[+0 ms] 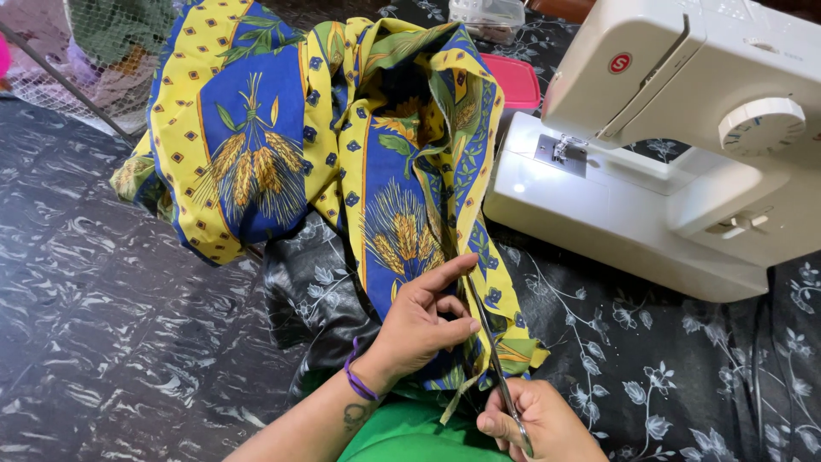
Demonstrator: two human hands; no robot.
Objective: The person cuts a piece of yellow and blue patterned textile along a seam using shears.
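My left hand point(423, 321) pinches the cloth point(342, 145). My right hand point(534, 423) grips scissors point(494, 359), blades on the cloth edge, near the sewing machine point(658, 145).

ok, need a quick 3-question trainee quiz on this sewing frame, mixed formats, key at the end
1. True or false: the right hand holds scissors against the edge of the yellow and blue fabric.
2. What does the left hand do? A) pinches the fabric B) turns the machine's dial C) lifts the pink lid
3. Fill in: the white sewing machine stands to the ____ of the fabric.

Key: 1 true; 2 A; 3 right
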